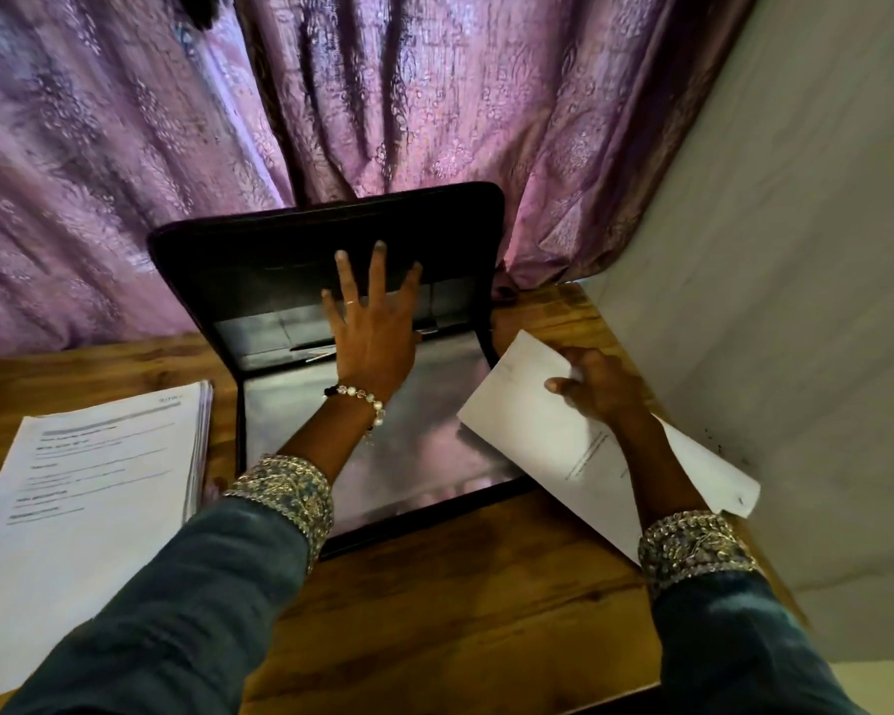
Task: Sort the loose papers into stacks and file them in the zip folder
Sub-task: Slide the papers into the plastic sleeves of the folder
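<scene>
While the left hand (370,327), fingers spread flat, props the folder (326,260) lid open at frame centre, the right hand (597,387) pinches a sheet (527,430) at centre right. Filing appears under way; next, slide it into the pocket. A stack (89,482) waits lower left.

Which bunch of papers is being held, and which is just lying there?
The papers on the right are gripped by the right hand beside the open zip folder. The stack on the left lies untouched on the table.
</scene>
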